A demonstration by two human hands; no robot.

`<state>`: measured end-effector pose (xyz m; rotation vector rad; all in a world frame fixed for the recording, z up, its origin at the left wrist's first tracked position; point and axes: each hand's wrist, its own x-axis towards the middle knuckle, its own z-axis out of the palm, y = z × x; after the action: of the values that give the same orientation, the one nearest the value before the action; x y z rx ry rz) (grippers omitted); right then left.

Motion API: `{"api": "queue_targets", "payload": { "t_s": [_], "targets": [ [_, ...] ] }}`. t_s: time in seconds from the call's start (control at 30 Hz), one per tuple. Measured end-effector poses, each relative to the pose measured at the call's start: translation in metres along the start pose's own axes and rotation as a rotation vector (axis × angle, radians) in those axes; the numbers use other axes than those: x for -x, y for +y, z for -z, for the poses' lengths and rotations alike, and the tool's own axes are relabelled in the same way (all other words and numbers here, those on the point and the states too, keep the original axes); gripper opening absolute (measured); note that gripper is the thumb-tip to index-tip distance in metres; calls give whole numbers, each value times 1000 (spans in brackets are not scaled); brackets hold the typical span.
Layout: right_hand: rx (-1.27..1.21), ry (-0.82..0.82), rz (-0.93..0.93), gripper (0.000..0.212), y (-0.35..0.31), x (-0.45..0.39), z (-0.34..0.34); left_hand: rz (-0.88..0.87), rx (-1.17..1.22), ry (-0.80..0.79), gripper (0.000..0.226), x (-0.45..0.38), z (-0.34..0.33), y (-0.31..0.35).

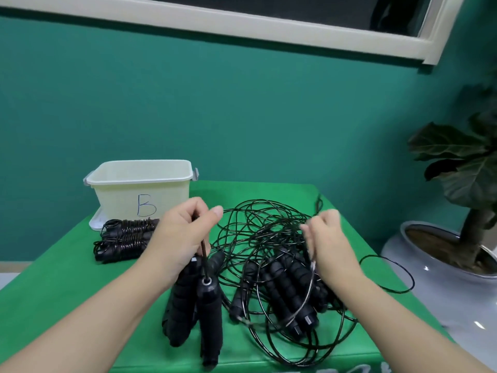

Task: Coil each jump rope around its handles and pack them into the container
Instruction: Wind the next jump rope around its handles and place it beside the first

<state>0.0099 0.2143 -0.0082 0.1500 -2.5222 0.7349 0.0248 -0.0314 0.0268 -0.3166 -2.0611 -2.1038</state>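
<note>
Head view: left hand (pixel 180 235) closed, pinching cord just above pair of black handles (pixel 196 305) hanging below it, tips at table (pixel 67 278). Right hand (pixel 329 246) blurred, fingers curled around loose cord strand; grip firmness unclear. Beyond hands: tangled rope pile (pixel 271 238) with several more handles (pixel 290 289), still uncoiled. Two coiled ropes (pixel 125 239) lie beside container (pixel 141 187), not inside. Container marked "B", contents not visible. Judgement: early-middle stage; two wound, one started, rest tangled, packing apparently not begun.

The left hand (pixel 178 235) hides the coiled ropes' (pixel 122 239) right ends; the right hand (pixel 326 238) is motion-blurred
</note>
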Motion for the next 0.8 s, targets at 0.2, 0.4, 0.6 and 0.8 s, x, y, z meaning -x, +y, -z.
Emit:
{"api": "queue_targets", "payload": {
  "t_s": [0.2,0.4,0.6,0.8],
  "targets": [
    [-15,-49,675,18,-59,13,-31,77,-251,-115,33,5,-18,-7],
    [-175,-173,814,19,-76,21,-49,146,-248,-13,45,0,-1,-20],
    [-22,-89,395,26,-58,2,-53,128,-381,-46,42,-3,25,-12],
    [-149,-189,2,94,-77,-31,-49,-47,-590,-148,40,-1,53,5]
  ]
}}
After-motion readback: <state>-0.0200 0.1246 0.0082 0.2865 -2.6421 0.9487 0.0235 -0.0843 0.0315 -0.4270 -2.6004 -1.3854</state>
